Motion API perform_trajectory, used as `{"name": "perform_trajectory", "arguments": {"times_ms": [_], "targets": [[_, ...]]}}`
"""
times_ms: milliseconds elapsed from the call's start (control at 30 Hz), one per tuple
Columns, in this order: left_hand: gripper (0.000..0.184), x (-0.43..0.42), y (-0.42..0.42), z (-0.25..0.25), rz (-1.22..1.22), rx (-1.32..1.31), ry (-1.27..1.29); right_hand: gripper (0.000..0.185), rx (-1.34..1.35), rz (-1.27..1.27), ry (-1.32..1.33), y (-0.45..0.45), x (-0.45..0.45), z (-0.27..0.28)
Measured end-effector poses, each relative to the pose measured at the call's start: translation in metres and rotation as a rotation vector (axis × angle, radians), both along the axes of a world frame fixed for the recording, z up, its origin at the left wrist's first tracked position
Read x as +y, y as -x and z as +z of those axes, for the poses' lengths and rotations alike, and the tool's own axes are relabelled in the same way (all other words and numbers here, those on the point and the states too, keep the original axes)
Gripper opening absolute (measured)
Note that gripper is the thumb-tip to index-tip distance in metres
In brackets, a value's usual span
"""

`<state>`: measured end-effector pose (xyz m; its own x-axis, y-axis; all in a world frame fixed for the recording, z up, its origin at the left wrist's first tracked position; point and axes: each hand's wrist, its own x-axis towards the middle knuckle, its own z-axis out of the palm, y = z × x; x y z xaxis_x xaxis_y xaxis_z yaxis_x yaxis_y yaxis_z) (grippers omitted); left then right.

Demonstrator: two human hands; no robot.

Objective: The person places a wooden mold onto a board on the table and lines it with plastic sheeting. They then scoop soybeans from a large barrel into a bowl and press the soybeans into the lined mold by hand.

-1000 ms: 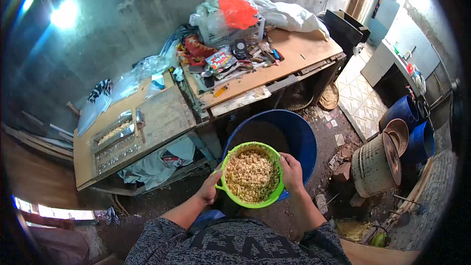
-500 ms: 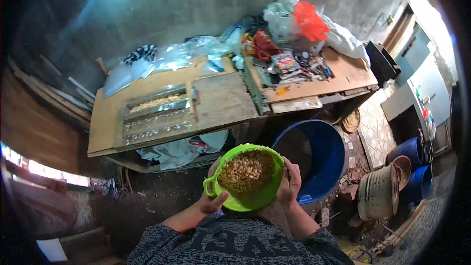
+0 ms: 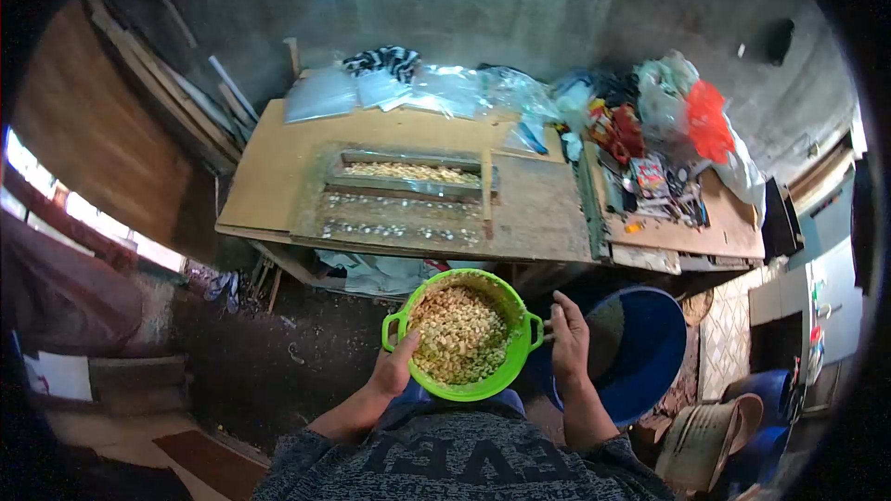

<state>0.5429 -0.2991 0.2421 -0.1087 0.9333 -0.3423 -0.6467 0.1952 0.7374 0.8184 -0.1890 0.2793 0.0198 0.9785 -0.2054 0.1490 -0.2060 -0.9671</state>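
A lime-green two-handled basin (image 3: 513, 366) is in front of my body, with pale, kernel-like bits (image 3: 459, 334) spread inside it. My left hand (image 3: 393, 369) grips its left side just below the handle, thumb over the rim and the other fingers hidden beneath. Just off the right handle, my right hand (image 3: 570, 339) is raised with its fingers extended and nothing visible in it. Below and right of that hand stands a large blue tub (image 3: 654, 366); its inside is dark and partly hidden by my arm.
Ahead is a wooden worktable (image 3: 543, 209) with a rectangular frame (image 3: 339, 167) holding similar pale bits. Clear plastic sheets (image 3: 320, 97) lie along its back. Plastic bags and small tools (image 3: 687, 199) clutter the right end. A worn round container (image 3: 691, 445) stands at lower right.
My right hand has come away from the basin's rim, while my left stays on it. The bits inside have shifted and look more evenly spread. My view has turned left.
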Motion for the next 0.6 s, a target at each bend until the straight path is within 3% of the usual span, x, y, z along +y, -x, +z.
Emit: {"name": "perform_trajectory", "arguments": {"times_ms": [100,300,367,400,467,600], "targets": [[0.046,-0.02,0.027,-0.015,0.136,-0.007,0.058,0.037,-0.19,0.173,0.099,-0.017,0.017,-0.027],[0.048,-0.042,0.061,-0.012,0.509,0.031,0.191,0.052,-0.041,0.945,0.698,-0.014,0.004,-0.077],[0.05,-0.044,0.071,-0.016,0.546,-0.051,0.162,0.045,0.058,0.851,0.977,-0.016,0.007,-0.142],[0.049,-0.04,0.073,0.0,0.588,-0.116,0.176,0.045,0.065,0.88,0.976,-0.009,0.02,-0.145],[0.05,-0.029,0.071,0.024,0.658,-0.088,0.161,0.047,-0.068,1.214,0.629,0.009,0.051,-0.151],[0.054,0.0,0.071,0.055,0.666,-0.064,0.136,0.043,-0.005,1.324,0.501,0.062,0.121,-0.1]]}}
